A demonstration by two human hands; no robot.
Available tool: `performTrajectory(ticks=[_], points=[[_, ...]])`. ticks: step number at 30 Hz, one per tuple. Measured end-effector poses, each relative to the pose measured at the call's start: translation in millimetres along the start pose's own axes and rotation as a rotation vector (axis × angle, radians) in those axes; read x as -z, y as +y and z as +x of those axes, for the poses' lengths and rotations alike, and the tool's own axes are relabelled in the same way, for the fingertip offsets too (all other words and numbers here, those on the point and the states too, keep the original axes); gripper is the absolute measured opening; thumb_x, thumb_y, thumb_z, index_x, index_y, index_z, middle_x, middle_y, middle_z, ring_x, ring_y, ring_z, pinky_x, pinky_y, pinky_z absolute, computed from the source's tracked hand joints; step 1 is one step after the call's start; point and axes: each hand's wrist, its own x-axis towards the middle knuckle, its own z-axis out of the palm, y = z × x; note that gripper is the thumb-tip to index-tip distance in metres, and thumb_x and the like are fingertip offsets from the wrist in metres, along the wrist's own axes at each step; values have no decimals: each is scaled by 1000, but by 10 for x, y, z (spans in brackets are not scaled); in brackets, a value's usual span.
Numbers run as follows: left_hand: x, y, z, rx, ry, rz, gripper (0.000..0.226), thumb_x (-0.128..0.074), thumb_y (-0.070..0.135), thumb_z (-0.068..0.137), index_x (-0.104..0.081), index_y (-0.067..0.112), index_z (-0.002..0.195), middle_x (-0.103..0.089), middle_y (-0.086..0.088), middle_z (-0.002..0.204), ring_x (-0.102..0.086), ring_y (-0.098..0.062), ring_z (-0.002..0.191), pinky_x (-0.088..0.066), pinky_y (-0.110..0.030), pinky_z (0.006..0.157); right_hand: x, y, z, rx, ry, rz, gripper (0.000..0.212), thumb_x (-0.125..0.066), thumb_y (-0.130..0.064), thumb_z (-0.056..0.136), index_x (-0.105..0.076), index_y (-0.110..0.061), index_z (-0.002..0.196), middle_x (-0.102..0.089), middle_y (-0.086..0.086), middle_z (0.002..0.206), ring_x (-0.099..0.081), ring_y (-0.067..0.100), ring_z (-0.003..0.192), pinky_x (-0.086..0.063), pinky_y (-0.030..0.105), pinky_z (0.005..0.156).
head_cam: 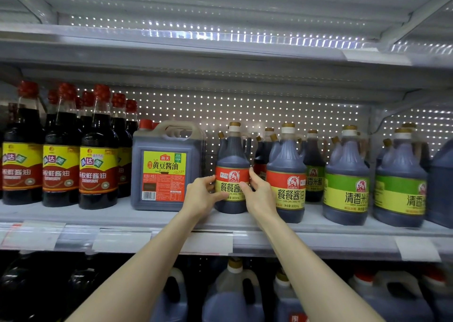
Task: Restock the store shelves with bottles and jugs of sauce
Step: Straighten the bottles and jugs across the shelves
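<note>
A dark soy sauce bottle [231,159] with a red and yellow label stands upright on the middle shelf [157,220]. My left hand [202,194] grips its left side at the label. My right hand [257,190] grips its right side, thumb across the label front. A matching bottle [286,174] stands just right of it. To the left sits a square jug [163,167] with a handle and a yellow and red label.
Tall red-capped bottles [98,155] fill the shelf's left end. Green-labelled vinegar bottles [346,182] stand at the right. Large jugs [232,294] sit on the shelf below. The upper shelf's underside [220,52] hangs overhead. Price tag strips [122,240] line the shelf edge.
</note>
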Motion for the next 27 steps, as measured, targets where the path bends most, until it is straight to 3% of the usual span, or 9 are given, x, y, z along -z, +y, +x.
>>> performTrajectory(ticks=[15,27], points=[[0,24,-25,4,8,1,73,-75,11,79,-39,0,142,-57,-14,133,-55,-22,122,-44,-29,98,5,31,18,4,-18,0,53,-53,-17,98,-34,-16,148,-54,8,138,-52,20,124,-37,19,90],[2,13,-16,7,-11,5,73,-75,12,80,-39,2,143,-59,-13,131,-57,-22,119,-46,-35,101,3,10,17,-3,-22,-12,55,-53,-19,99,-32,-18,149,-56,8,136,-52,19,121,-38,21,91]])
